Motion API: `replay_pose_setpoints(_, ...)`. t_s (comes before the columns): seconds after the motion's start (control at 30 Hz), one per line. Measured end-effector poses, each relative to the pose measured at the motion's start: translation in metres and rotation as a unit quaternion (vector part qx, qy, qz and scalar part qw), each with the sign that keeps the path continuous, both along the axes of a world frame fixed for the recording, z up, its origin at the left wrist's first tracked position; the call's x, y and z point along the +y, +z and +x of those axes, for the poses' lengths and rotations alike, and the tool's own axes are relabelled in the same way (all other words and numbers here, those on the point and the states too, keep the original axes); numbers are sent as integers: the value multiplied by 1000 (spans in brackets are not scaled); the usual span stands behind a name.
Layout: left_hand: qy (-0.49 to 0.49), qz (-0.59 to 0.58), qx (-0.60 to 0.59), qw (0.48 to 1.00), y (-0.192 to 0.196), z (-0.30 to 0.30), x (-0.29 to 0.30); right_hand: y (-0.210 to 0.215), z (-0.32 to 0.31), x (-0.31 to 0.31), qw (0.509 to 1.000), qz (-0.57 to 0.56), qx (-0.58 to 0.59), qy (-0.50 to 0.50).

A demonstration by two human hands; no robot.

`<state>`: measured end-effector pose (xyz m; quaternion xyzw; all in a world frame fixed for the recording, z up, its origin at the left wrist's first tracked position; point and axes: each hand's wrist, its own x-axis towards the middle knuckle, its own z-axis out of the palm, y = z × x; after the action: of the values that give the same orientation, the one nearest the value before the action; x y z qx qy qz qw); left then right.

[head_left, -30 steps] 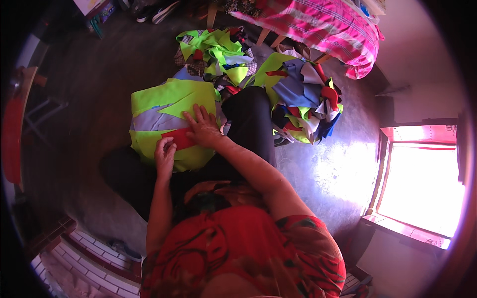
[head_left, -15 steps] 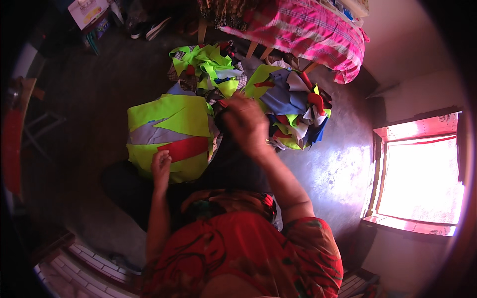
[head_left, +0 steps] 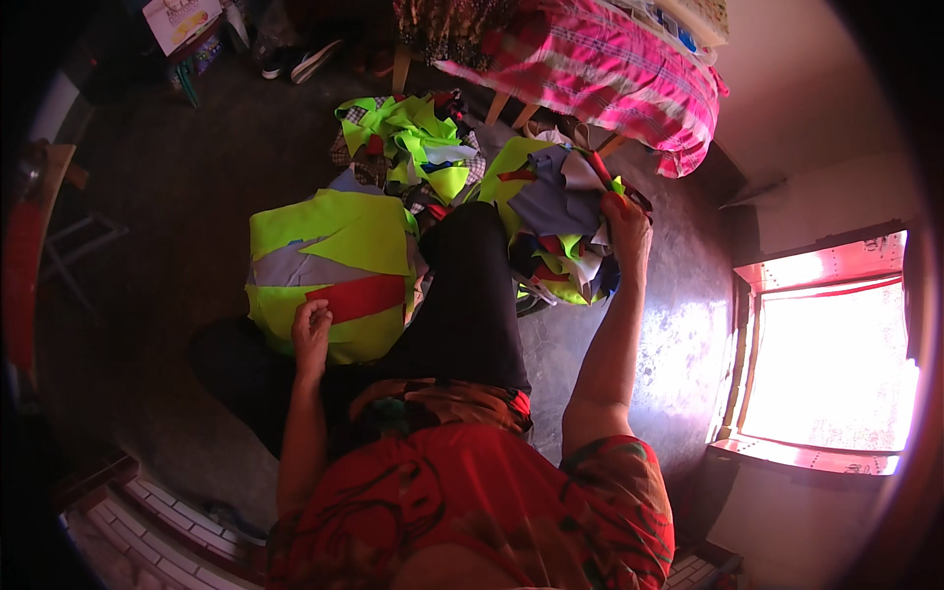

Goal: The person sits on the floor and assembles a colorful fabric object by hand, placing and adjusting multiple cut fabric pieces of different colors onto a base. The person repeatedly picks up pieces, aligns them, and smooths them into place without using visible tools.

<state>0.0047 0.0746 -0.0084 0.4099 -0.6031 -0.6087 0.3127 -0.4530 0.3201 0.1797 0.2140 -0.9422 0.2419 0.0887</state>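
Note:
My left hand (head_left: 312,332) is closed at the left end of a red cloth strip (head_left: 359,299). That strip lies across a rounded bundle (head_left: 374,231) of lime-yellow and grey cloth by my lap. My right hand (head_left: 627,224) reaches to the right side of a heap of cloth scraps (head_left: 560,202) in blue-grey, lime, white and red. Its fingers are curled at the spot where a red scrap lay, and they hide most of what they grip. Farther off sits another heap of lime and checked scraps (head_left: 418,138).
My dark-trousered knee (head_left: 472,256) stands between the bundle and the right heap. Behind the heaps is a low piece of furniture draped with pink checked cloth (head_left: 610,74). A bright window (head_left: 826,364) is at the right; shoes (head_left: 315,61) lie at the far left.
My right hand has swung right, from above my knee to the right heap. The left hand stays by the red strip. My knee now shows plainly between the bundle and the heap.

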Motion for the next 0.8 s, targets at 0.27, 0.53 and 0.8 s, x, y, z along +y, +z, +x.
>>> replay_pose_setpoints(0.27,-5,-8,-9,1000,-1,3,0,19,26,-1,988,-112,-40,-97)
replay_pose_setpoints(0.53,-9,16,1,1000,-5,5,0,51,51,-5,917,-388,52,-78)
replay_pose_setpoints(0.8,-11,12,-5,1000,2,3,0,34,6,-8,705,-687,-177,19)
